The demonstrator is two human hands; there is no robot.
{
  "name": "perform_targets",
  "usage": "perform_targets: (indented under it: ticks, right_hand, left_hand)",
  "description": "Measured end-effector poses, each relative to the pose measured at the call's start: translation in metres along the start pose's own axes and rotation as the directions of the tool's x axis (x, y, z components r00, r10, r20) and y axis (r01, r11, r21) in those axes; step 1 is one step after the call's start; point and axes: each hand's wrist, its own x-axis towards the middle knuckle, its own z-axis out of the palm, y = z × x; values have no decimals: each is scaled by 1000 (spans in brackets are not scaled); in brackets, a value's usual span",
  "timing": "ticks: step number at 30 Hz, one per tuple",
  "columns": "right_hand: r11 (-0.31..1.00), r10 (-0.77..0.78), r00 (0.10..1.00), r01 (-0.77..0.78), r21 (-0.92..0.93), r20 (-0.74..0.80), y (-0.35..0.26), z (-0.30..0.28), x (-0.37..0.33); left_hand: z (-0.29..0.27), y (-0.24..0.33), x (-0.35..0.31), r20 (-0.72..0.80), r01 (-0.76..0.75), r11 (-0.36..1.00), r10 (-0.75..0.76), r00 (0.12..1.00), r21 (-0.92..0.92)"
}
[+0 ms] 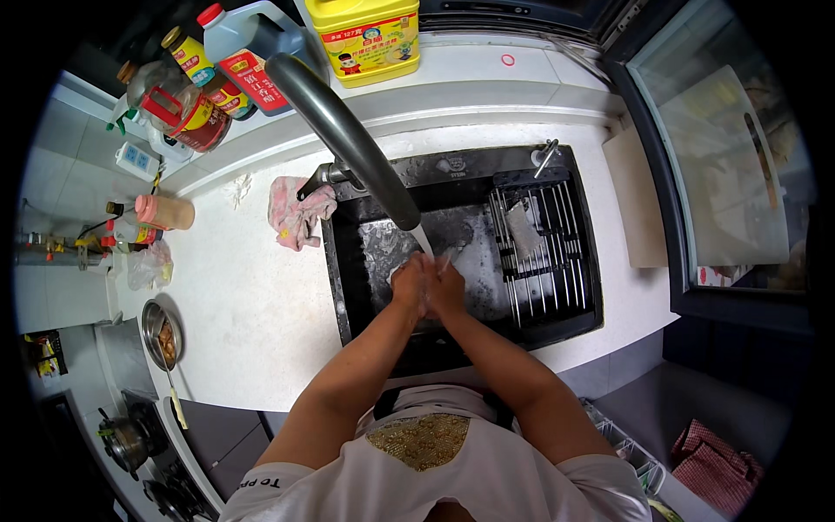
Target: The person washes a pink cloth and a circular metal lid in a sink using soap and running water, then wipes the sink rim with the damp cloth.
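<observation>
My left hand [407,282] and my right hand [447,285] are pressed together over the black sink [334,277]. A stream of water [424,241] runs from the dark grey faucet [352,135] onto them. Their fingers are blurred and partly hidden by each other and the splash. Whether anything lies between them I cannot make out. Water and some white foam cover the basin floor. A metal roll-up drying rack [541,283] spans the sink's right side, with a pale sponge-like pad [524,230] on it.
A pink cloth [296,213] lies left of the faucet. Bottles and a yellow jug [370,43] line the back ledge. On the left counter stands a metal pan [162,335] with brown pieces inside, its handle past the edge. An open window [731,157] juts in at right.
</observation>
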Motion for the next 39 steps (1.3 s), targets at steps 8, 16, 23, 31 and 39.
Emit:
perform_targets:
  ticks: [8, 16, 23, 31, 39]
  right_hand:
    - [985, -157, 987, 153, -73, -46, -1, -3, 7]
    - [985, -157, 984, 162, -54, 81, 14, -5, 18]
    - [726, 391, 886, -464, 507, 250, 35, -31, 39]
    - [501, 199, 591, -747, 438, 782, 11, -22, 23]
    - [380, 123, 757, -634, 674, 642, -12, -43, 16]
  left_hand:
    - [10, 20, -20, 40, -4, 983, -4, 999, 181]
    - [6, 19, -15, 33, 0, 949, -11, 999, 314]
    - [-13, 52, -15, 386, 153, 987, -160, 909, 48]
    - [-8, 66, -29, 562, 153, 987, -96, 822, -55]
    - [-15, 97, -49, 453, 40, 999, -30, 891, -13]
